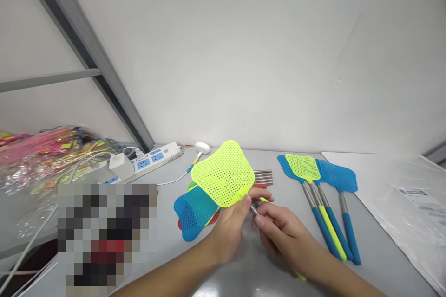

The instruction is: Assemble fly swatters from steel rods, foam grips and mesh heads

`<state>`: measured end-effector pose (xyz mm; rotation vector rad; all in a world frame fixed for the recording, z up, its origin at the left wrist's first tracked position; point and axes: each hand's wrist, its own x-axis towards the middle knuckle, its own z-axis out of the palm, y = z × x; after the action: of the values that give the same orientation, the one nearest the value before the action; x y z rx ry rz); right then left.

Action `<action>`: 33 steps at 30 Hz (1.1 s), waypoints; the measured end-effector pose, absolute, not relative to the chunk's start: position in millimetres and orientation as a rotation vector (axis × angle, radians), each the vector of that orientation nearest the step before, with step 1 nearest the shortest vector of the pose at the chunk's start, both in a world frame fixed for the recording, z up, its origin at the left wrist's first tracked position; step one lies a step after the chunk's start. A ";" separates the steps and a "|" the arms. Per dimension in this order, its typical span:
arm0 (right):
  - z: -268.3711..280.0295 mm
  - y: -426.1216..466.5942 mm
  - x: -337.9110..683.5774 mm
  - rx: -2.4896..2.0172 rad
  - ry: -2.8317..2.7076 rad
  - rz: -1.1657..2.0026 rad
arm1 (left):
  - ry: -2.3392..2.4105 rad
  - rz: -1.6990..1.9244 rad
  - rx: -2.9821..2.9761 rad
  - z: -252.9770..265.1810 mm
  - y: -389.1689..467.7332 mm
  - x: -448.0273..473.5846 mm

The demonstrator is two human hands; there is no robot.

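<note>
Rounded yellow swatter head [225, 174], finely perforated, is held above a smooth grey tabletop [244, 274].
Its neck is pinched between the left hand's [230, 232] thumb and fingers; a slim metal rod [254, 210] is pinched by the right hand's [285, 234]. A blue perforated head [195, 209] is partly covered.

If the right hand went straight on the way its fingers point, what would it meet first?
Probably the left hand, which holds the yellow swatter just ahead of the right hand; exact depth is unclear.
</note>
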<state>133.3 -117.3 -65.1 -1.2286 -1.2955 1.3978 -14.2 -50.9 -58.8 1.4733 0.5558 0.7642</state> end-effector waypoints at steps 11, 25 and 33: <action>-76.4 -106.6 140.1 -0.670 -0.880 1.980 | 0.414 0.687 1.434 -64.0 -44.8 -11.2; -54.4 -120.8 134.4 -1.366 -1.616 0.858 | 0.448 0.887 1.428 -50.2 -47.7 -12.9; -47.0 -113.6 152.2 -0.725 -0.947 1.752 | 0.426 0.919 1.392 -4.0 -41.3 18.7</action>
<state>152.2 -113.6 -47.0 -0.7251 -0.9469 1.7516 18.7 -41.3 -4.0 1.3921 0.4263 0.9194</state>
